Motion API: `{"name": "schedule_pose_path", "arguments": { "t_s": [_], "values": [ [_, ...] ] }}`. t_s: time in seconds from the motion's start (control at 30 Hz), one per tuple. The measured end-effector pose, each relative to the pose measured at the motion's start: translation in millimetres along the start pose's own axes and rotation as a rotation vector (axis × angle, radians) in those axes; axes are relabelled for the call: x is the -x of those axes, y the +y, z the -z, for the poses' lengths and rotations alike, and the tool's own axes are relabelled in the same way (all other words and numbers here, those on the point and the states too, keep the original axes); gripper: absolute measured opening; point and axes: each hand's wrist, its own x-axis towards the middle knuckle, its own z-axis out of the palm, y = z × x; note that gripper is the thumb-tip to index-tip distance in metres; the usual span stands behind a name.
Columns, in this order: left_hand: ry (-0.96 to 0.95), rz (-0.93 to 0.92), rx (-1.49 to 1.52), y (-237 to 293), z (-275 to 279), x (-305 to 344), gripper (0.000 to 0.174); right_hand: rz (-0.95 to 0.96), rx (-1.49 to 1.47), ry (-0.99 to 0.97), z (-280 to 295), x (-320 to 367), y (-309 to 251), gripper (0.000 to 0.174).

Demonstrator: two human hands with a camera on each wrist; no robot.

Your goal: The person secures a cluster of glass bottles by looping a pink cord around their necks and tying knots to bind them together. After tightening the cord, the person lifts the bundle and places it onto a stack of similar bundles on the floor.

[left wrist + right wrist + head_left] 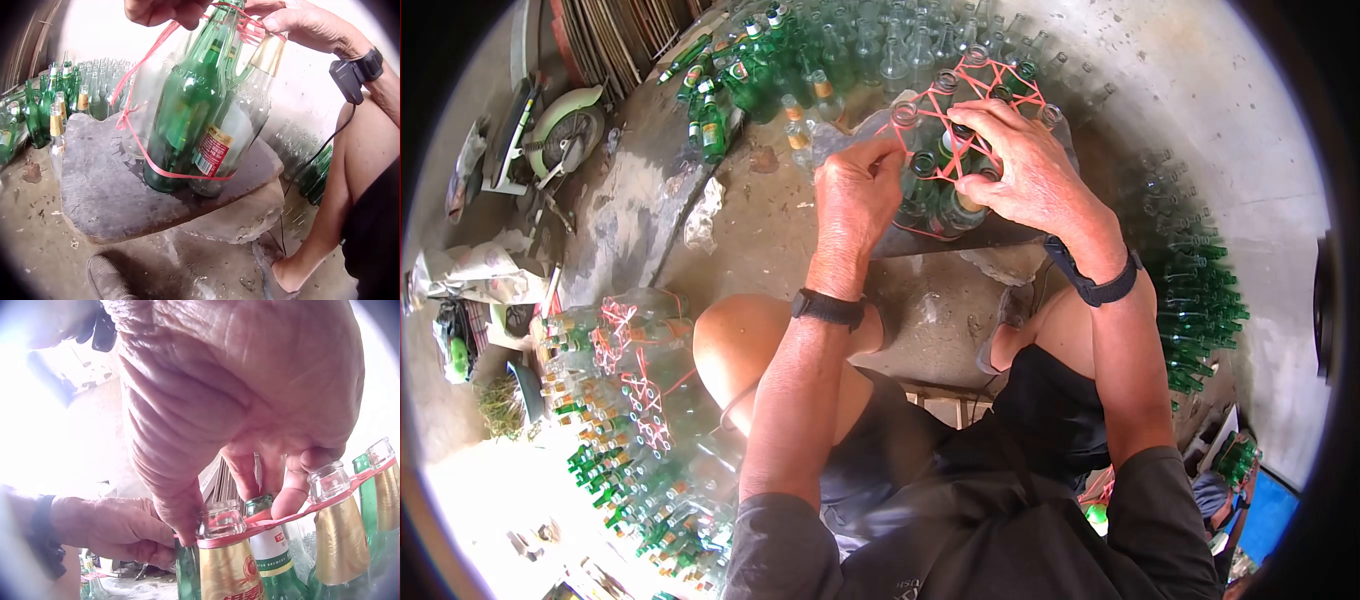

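Observation:
A bundle of green and clear glass bottles point(187, 112) stands on a grey stone slab point(94, 187). Red plastic string point(281, 520) criss-crosses between the necks, and another loop circles the bottles low down. My left hand point(858, 190), fingers curled, pinches the string at the bundle's left side; a strand trails from it to a knot in the left wrist view. My right hand point(1035, 165) spans the necks from above. Its thumb point(178, 515) presses by a gold-foiled neck point(225, 556), and its fingertips reach down among the other necks at the string.
Many loose bottles point(890, 60) stand behind the slab, with green ones point(1200, 290) along the right wall. String-tied bottles point(635, 400) crowd the left side by my knee. A wheel point(565, 140) and stacked boards point(615, 40) are at upper left.

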Motion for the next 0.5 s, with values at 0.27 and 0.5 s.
{"name": "schedule_pose_path", "arguments": {
  "t_s": [0.27, 0.5],
  "values": [
    [-0.054, 0.045, 0.108, -5.6, -2.2, -3.9, 0.021, -0.002, -0.005, -0.004, -0.3, -0.1, 1.1, 0.057],
    [-0.079, 0.097, 0.173, -5.2, -1.0, -4.6, 0.022, -0.026, -0.025, -0.017, 0.5, -0.4, -0.6, 0.058]
  ]
}}
